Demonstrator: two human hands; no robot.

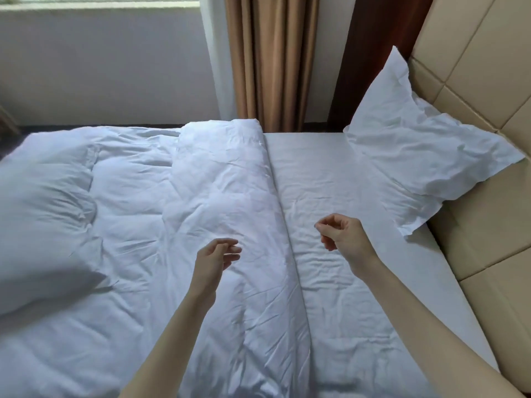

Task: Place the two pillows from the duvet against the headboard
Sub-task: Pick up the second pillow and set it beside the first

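One white pillow (pixel 425 150) leans against the tan padded headboard (pixel 488 67) at the far right of the bed. A second white pillow (pixel 43 214) lies on the white duvet (pixel 178 196) at the left. The duvet's folded edge runs down the middle of the bed. My left hand (pixel 214 261) hovers over that fold, fingers loosely curled and empty. My right hand (pixel 343 234) hangs over the bare sheet (pixel 330 182), also empty, fingers half curled.
Brown curtains (pixel 270 58) and a dark red one (pixel 376 53) hang behind the bed, beside a white wall under a window. The headboard runs along the right side of the view.
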